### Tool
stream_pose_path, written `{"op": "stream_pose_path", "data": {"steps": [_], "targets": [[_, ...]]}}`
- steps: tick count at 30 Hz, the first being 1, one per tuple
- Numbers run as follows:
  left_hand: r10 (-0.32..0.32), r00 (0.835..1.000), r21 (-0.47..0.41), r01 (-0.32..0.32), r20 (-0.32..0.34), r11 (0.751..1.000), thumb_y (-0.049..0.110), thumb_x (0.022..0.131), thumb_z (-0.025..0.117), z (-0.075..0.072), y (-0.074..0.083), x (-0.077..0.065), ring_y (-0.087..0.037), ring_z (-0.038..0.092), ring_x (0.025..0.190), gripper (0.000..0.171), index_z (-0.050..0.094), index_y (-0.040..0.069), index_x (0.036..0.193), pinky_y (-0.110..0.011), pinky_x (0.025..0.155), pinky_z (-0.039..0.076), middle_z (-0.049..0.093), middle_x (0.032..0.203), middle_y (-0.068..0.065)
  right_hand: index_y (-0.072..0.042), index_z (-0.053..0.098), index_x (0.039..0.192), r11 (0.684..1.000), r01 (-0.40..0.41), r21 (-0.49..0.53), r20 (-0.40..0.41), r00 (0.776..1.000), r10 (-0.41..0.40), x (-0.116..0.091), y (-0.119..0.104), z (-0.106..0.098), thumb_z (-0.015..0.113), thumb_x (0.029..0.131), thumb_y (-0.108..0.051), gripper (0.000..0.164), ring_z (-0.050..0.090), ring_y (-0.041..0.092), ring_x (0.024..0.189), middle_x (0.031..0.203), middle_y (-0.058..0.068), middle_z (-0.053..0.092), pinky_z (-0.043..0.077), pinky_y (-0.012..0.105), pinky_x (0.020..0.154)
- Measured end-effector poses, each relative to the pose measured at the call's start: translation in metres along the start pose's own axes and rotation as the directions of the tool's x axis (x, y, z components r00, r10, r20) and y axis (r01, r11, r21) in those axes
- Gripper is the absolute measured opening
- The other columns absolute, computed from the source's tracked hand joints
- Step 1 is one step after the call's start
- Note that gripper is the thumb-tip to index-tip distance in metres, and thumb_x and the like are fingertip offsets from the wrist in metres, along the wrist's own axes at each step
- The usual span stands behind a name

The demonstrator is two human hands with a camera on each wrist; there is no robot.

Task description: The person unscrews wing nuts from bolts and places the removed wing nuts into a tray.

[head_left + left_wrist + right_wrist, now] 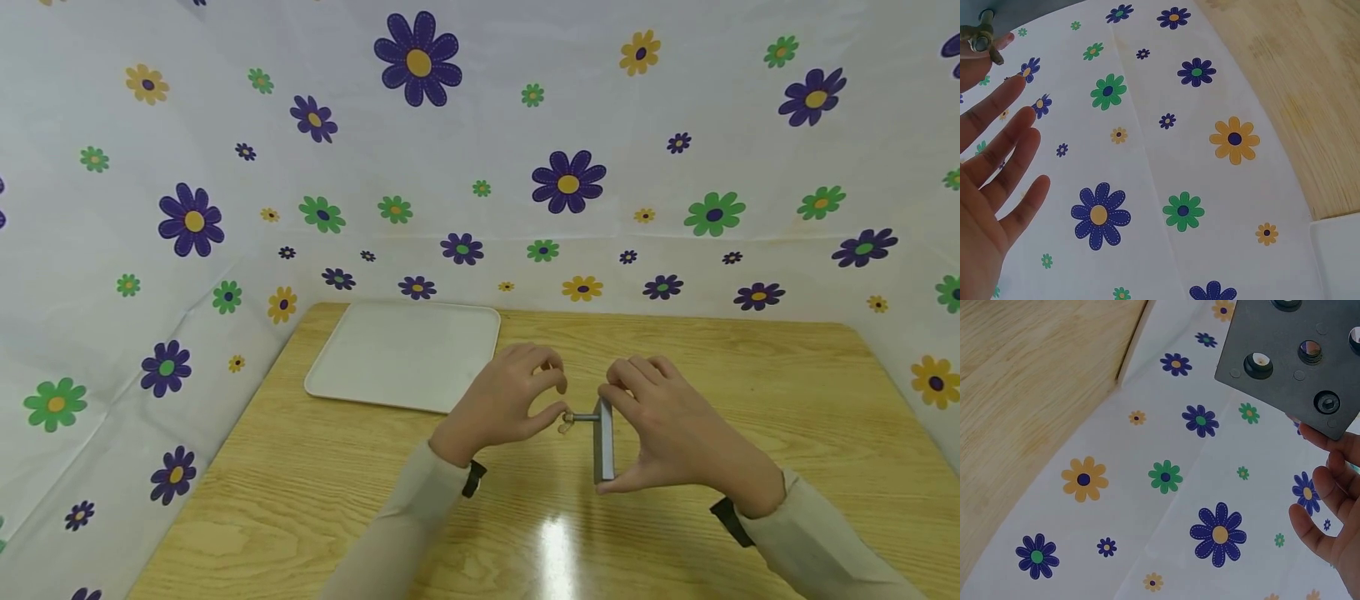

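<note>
My right hand holds a grey square plate upright over the table, fingers at its top edge and thumb at its bottom edge. Several round holes run through the plate in the right wrist view, and a bolt head sits in one near a corner. From the plate's left face a bolt sticks out, with a brass-coloured wing nut at its end. My left hand is beside the wing nut, thumb tip right at it and the index finger above, apart from it. Its other fingers are spread in the left wrist view.
A white tray lies at the back left of the wooden table. Behind and at the sides hangs a white cloth printed with flowers. Light reflects off the table in front of the hands.
</note>
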State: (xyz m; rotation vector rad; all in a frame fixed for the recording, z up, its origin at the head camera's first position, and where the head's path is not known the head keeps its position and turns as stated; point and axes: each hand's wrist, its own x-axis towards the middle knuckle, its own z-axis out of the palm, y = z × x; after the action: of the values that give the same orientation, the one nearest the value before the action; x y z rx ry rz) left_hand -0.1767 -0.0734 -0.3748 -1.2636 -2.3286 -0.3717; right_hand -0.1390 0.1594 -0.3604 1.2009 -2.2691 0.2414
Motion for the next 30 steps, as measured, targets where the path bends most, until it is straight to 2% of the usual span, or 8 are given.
{"op": "stream_pose_path", "data": {"steps": [19, 30], "targets": [[-0.019, 0.999, 0.024, 0.018, 0.046, 1.0, 0.037, 0.077, 0.075, 0.0023, -0.0032, -0.0031, -0.013, 0.057, 0.094, 0.022, 0.064, 0.02, 0.086, -0.031, 0.094, 0.045, 0.059, 0.097, 0.004, -0.009, 0.058, 0.089, 1.0, 0.002, -0.002, 0.003, 1.0, -0.002, 0.0006, -0.0007, -0.0007, 0.059, 0.05, -0.088, 0.087, 0.044, 0.019, 0.082, 0.089, 0.003, 0.046, 0.04, 0.04, 0.076], [-0.009, 0.999, 0.033, 0.007, 0.048, 0.999, 0.042, 0.072, 0.078, 0.0022, -0.0028, -0.0049, -0.012, 0.057, 0.091, 0.03, 0.064, 0.019, 0.086, -0.031, 0.094, 0.045, 0.06, 0.097, 0.004, -0.009, 0.059, 0.09, 1.0, -0.009, -0.004, 0.016, 1.0, 0.009, 0.0001, -0.0003, -0.0005, 0.059, 0.05, -0.088, 0.089, 0.044, 0.019, 0.082, 0.089, 0.003, 0.046, 0.041, 0.04, 0.076]]}}
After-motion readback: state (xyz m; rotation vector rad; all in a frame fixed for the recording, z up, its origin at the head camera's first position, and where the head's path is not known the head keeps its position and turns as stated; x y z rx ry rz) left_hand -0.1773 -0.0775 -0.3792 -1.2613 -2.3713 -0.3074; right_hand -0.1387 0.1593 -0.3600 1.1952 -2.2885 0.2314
